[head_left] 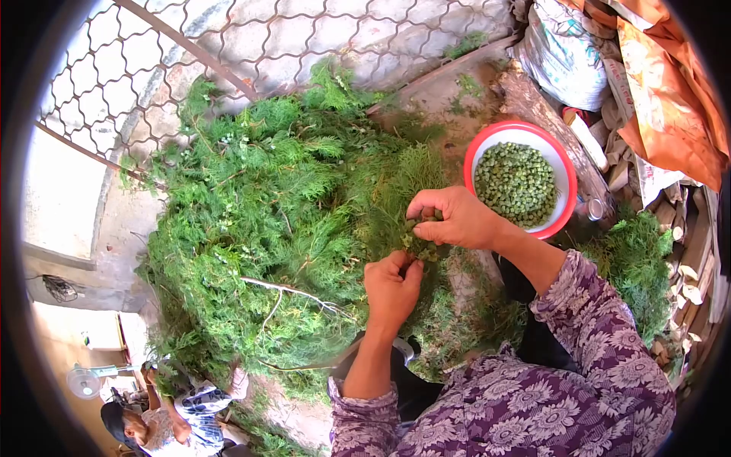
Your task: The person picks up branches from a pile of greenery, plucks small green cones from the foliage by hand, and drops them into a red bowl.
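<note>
- At mid-frame, both hands meet over one sprig [421, 242] of green foliage, right at the near edge of the heap [259, 228].
- Left hand [392, 289] comes up from below, fingers pinched narrow on the sprig's lower part, seemingly to steady it.
- Right hand [455, 217] arches over from the right, fingertips curled down and closed on the sprig's top, where small green nubs sit; that looks like a plucking grip, though what lies between the fingertips is too small to tell.
- Upper right of the hands, near the right one, stands a red-rimmed bowl [560, 164] with a white inside, filled with small round green bits [516, 183]. It sits close beside the working hand, so a short reach would get there.
- Across the left and centre of the frame the heap of feathery branches spreads on the ground, within arm's reach, so fresh sprigs lie just beside the hands. A bare pale twig [293, 291] pokes out of it near the left hand.
- Further right, a smaller green pile [636, 263] lies apart from the main heap; whether it is already worked stuff I cannot tell.
- Along the top, a wire fence [228, 46] backs the heap.
- Upper right corner holds sacks [567, 53] and orange cloth [670, 99].
- Lower left, another person [171, 419] sits well apart.
</note>
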Motion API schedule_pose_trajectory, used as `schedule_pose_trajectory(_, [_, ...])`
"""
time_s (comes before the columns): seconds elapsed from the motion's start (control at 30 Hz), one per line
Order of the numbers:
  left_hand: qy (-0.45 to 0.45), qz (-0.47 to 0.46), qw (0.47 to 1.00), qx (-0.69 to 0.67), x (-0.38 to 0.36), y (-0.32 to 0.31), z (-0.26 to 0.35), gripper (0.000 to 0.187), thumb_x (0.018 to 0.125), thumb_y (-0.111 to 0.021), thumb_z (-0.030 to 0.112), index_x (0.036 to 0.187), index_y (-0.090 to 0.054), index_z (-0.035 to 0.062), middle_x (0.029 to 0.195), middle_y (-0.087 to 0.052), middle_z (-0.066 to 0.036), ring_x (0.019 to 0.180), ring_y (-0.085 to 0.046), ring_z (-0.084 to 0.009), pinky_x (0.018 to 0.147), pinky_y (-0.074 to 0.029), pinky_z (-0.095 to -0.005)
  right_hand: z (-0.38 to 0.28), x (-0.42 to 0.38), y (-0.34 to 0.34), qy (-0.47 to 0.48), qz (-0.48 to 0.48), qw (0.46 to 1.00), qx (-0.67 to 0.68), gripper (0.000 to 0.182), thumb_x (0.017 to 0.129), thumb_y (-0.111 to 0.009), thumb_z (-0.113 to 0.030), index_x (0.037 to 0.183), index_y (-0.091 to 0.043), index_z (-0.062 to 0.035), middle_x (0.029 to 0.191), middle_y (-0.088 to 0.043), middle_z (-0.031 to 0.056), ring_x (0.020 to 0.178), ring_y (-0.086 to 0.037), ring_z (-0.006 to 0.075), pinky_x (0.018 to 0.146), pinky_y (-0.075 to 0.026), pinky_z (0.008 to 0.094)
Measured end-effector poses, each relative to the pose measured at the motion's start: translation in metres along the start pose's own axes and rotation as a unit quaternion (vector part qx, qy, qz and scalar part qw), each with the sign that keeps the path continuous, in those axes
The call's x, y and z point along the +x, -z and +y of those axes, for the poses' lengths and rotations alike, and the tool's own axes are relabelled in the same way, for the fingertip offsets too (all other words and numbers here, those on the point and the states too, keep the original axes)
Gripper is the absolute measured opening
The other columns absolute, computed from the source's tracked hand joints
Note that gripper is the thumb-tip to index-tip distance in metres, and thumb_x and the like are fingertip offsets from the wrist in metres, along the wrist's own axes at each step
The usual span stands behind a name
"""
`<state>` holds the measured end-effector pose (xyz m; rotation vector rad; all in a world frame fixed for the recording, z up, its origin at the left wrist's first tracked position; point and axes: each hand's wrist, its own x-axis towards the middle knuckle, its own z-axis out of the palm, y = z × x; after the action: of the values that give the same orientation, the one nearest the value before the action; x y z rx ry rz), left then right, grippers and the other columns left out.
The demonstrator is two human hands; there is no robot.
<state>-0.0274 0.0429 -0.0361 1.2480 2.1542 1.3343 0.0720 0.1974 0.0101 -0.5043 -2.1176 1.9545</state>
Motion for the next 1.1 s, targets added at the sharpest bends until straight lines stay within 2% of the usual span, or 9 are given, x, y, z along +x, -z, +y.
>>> schedule_pose_trajectory(0.2, [0.011,-0.011,0.999,0.043,-0.002,0.003,0.007,0.011,0.067,-0.064,0.013,0.063,-0.057,0.0050,0.055,-0.055,-0.010,0.052,-0.052,-0.0262,0.060,-0.037,-0.0330,0.012,0.006,-0.002,0.114,0.053,0.985,-0.122,0.029,0.067,-0.067,-0.024,0.083,-0.056,-0.0017,0.067,-0.055,0.0077,0.057,-0.051,0.0123,0.052,-0.042,0.0283])
schedule_pose_trajectory(0.43, [0.011,-0.040,0.995,0.089,-0.002,0.004,0.012,0.011,0.067,-0.063,0.014,0.064,-0.058,0.0058,0.057,-0.056,-0.009,0.055,-0.053,-0.0274,0.063,-0.035,-0.0341,0.008,0.005,0.002,0.033,0.018,0.989,-0.143,0.025,0.069,-0.067,-0.022,0.077,-0.056,-0.0011,0.068,-0.054,0.0054,0.062,-0.049,0.0112,0.055,-0.040,0.0265])
schedule_pose_trajectory(0.5, [-0.043,-0.032,0.995,0.089,-0.001,0.003,0.010,0.009,0.069,-0.061,0.006,0.066,-0.057,-0.0014,0.048,-0.050,-0.006,0.043,-0.044,-0.0087,0.044,-0.037,-0.0246,0.013,0.007,0.003,0.047,0.017,0.981,-0.187,0.025,0.071,-0.065,-0.023,0.075,-0.055,-0.0001,0.066,-0.054,0.0056,0.060,-0.049,0.0119,0.054,-0.040,0.0276])
schedule_pose_trajectory(0.53, [-0.043,-0.033,0.995,0.089,-0.001,0.004,0.011,0.009,0.069,-0.061,0.006,0.066,-0.057,-0.0014,0.048,-0.050,-0.006,0.043,-0.044,-0.0087,0.044,-0.037,-0.0246,0.014,0.008,0.004,0.046,0.018,0.981,-0.187,0.025,0.071,-0.065,-0.023,0.075,-0.055,-0.0001,0.066,-0.054,0.0056,0.060,-0.049,0.0119,0.054,-0.040,0.0276])
schedule_pose_trajectory(0.6, [0.006,-0.053,0.994,0.099,-0.002,0.005,0.014,0.011,0.067,-0.063,0.013,0.062,-0.056,0.0050,0.057,-0.055,-0.010,0.054,-0.052,-0.0272,0.061,-0.036,-0.0338,0.016,0.009,0.008,0.052,-0.004,0.982,-0.181,0.023,0.072,-0.063,-0.022,0.071,-0.054,-0.0007,0.063,-0.052,0.0041,0.054,-0.047,0.0108,0.049,-0.038,0.0272])
schedule_pose_trajectory(0.63, [0.006,-0.053,0.994,0.099,-0.002,0.005,0.012,0.011,0.067,-0.063,0.013,0.062,-0.056,0.0050,0.057,-0.055,-0.010,0.054,-0.052,-0.0272,0.061,-0.036,-0.0338,0.017,0.010,0.010,0.052,-0.004,0.982,-0.182,0.023,0.072,-0.063,-0.022,0.071,-0.054,-0.0007,0.063,-0.052,0.0041,0.054,-0.047,0.0108,0.049,-0.038,0.0272])
schedule_pose_trajectory(0.8, [-0.020,-0.041,0.996,0.075,0.002,0.012,0.013,0.012,0.066,-0.062,0.012,0.062,-0.055,0.0026,0.053,-0.052,-0.012,0.046,-0.050,-0.0266,0.050,-0.039,-0.0338,0.003,0.007,0.017,-0.150,-0.053,0.979,0.124,0.020,0.080,-0.052,-0.021,0.067,-0.053,-0.0048,0.056,-0.047,0.0011,0.042,-0.037,0.0066,0.035,-0.027,0.0204])
schedule_pose_trajectory(0.9, [0.016,-0.064,0.995,0.081,-0.003,0.011,0.017,0.011,0.067,-0.061,0.011,0.064,-0.057,0.0012,0.053,-0.053,-0.013,0.045,-0.051,-0.0249,0.048,-0.040,-0.0315,0.003,0.006,0.042,-0.078,-0.106,0.915,0.380,0.021,0.082,-0.052,-0.025,0.075,-0.055,-0.0063,0.062,-0.052,0.0053,0.045,-0.042,0.0090,0.036,-0.029,0.0196])
schedule_pose_trajectory(1.1, [0.089,-0.071,0.992,-0.045,-0.003,0.012,0.011,0.011,0.071,-0.061,0.009,0.069,-0.057,-0.0017,0.051,-0.053,-0.008,0.045,-0.048,-0.0111,0.046,-0.038,-0.0255,0.000,0.003,0.028,-0.041,-0.107,0.909,0.400,0.018,0.081,-0.056,-0.021,0.089,-0.054,-0.0050,0.080,-0.056,0.0082,0.053,-0.048,0.0094,0.039,-0.032,0.0167])
